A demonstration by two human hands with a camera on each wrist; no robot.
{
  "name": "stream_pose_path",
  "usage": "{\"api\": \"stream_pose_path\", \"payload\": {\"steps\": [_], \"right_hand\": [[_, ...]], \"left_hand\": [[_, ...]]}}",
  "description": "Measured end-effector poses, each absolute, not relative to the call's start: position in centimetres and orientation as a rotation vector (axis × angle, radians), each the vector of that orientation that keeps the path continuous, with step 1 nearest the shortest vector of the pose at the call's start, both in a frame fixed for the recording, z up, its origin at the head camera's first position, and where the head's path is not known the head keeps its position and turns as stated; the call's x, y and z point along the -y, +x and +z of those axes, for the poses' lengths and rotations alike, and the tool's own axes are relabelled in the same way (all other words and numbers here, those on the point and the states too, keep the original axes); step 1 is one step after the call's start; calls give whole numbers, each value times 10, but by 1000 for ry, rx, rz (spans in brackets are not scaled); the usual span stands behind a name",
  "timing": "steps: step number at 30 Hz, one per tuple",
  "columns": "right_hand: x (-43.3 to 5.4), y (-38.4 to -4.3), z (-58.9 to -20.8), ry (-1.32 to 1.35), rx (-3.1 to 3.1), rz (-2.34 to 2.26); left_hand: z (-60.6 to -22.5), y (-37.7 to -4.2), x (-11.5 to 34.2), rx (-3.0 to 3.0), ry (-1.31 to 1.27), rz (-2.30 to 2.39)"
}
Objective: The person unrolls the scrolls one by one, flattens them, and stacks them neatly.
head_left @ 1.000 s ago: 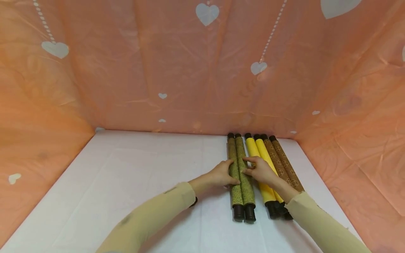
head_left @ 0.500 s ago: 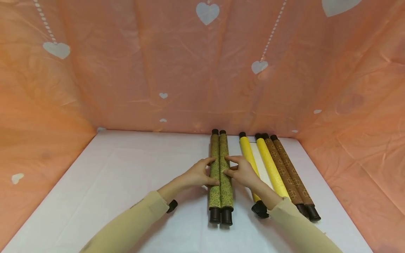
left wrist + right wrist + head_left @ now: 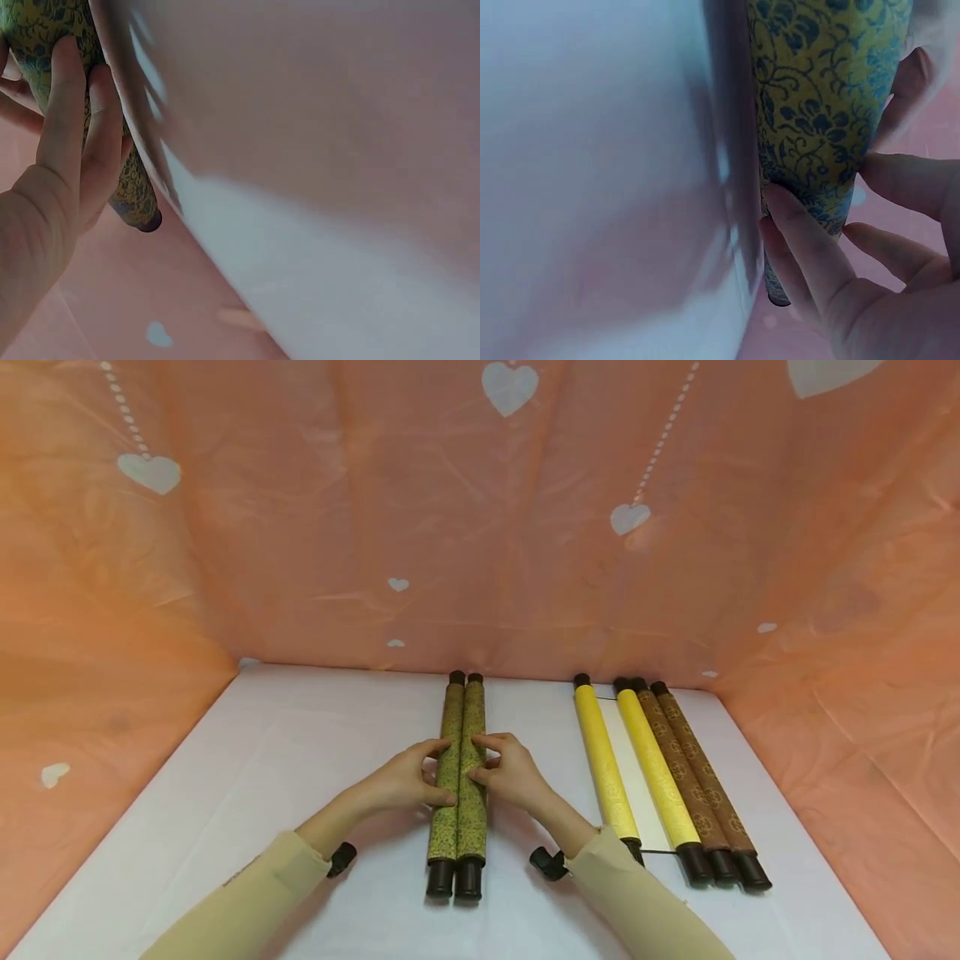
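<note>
A scroll with two green, dark-patterned rolls and black end knobs lies lengthwise on the white table. The rolls lie side by side, touching. My left hand grips the left roll from its outer side, thumb toward me. My right hand holds the right roll from the opposite side. In the left wrist view, the fingers curve over the patterned roll. The right wrist view shows fingers and thumb around the flowered roll. The hands cover part of the rolls' middle.
Right of the hands lies a yellow scroll, its two rolls apart with a white strip between them. Two brown patterned rolls lie beside it. An orange curtain with hearts encloses the table's back and sides.
Both hands have carried the green scroll leftward, away from the yellow one. The left yellow roll has shifted apart from its partner, and the white strip between them now shows.
</note>
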State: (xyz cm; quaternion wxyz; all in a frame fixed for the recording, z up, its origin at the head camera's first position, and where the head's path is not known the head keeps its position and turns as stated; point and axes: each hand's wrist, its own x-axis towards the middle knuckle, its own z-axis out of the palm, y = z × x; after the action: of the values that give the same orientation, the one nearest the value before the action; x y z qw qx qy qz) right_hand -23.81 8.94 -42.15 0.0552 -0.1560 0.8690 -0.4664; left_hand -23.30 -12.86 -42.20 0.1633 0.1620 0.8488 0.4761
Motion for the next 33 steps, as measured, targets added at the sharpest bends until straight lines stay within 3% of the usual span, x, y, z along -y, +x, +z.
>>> {"api": "stream_pose_path", "payload": {"steps": [12, 33], "right_hand": [[-61, -242, -427, -561, -2644, -1348], [-53, -239, -433, -602, -2679, -1183]], "left_hand": [[-425, -234, 158, -2367, 444, 1361], [-429, -232, 163, -2440, 506, 1229]]}}
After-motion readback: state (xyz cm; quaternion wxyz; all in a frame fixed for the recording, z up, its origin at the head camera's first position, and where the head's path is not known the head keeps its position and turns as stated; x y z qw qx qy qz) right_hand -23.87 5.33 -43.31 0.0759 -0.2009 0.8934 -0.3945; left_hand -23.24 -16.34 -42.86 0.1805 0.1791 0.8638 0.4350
